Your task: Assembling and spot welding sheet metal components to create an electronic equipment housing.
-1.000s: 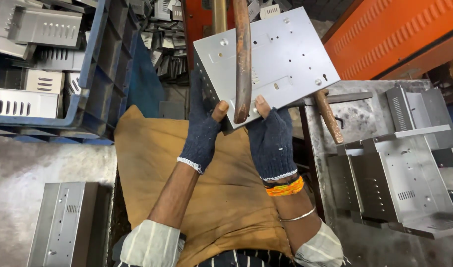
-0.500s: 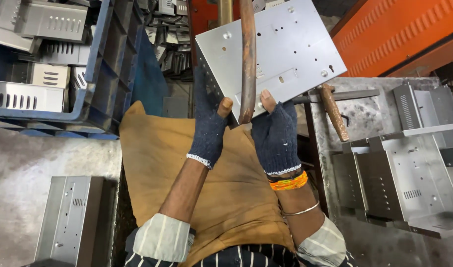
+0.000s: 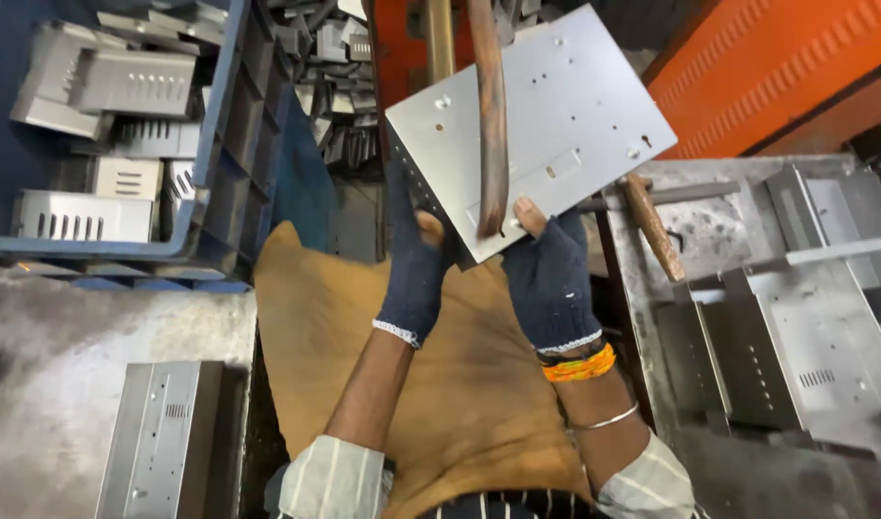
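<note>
Both gloved hands grip the near edge of a tilted metal plate: left hand closed on its left corner, right hand pinching beside a rusty lever. Brown cloth lies below, blue crate far left, brackets on the right desk.

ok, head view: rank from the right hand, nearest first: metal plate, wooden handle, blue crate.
From the right hand:
1. Metal plate: gripped at its lower edge, directly above.
2. Wooden handle: just to the right, on the bench.
3. Blue crate: far left, past the left hand.
</note>
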